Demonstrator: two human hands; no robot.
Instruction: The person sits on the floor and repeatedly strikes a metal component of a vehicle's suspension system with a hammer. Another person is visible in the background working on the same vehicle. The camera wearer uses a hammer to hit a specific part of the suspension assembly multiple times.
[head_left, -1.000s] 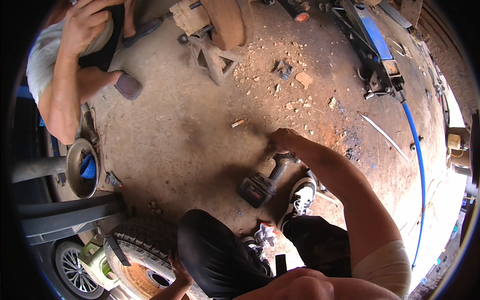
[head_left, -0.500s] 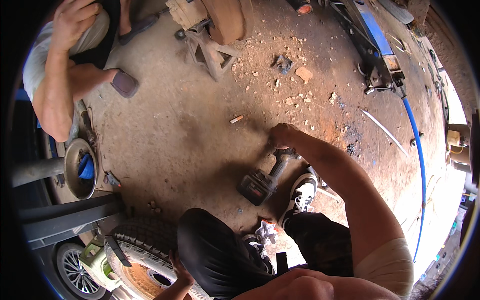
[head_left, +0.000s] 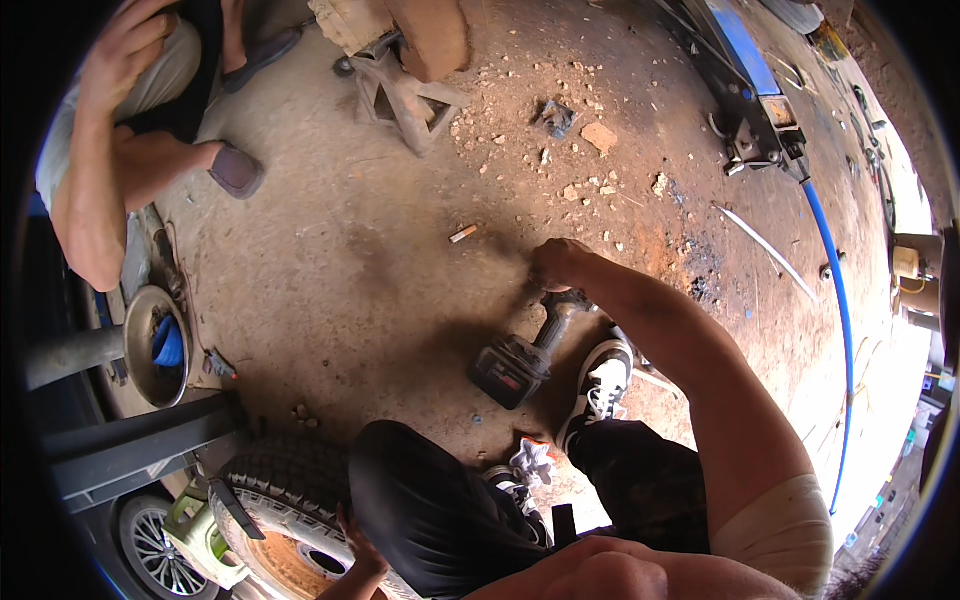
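My right hand (head_left: 560,265) is closed over the head end of a cordless impact wrench (head_left: 556,325). The wrench's black battery pack (head_left: 510,372) points back toward my feet, and its head is mostly hidden under my fingers. Down at the lower left, my left hand (head_left: 362,545) rests against a treaded tyre (head_left: 290,480) with a rusty brown rim (head_left: 285,565). Its fingers look stretched out along the tyre, partly covered by my bent knee. A cigarette (head_left: 463,234) lies on the floor left of my right hand.
Another person's arm (head_left: 95,190) and foot (head_left: 237,172) are at the upper left. A metal stand (head_left: 410,105) stands at the top, beside scattered dirt clumps (head_left: 598,138). A floor jack (head_left: 760,125) with a blue handle (head_left: 835,280) occupies the right. A round metal bowl (head_left: 140,345) sits left.
The view has shifted slightly, so the floor things sit a little further left. My right hand stays on the wrench and my left hand stays at the tyre.
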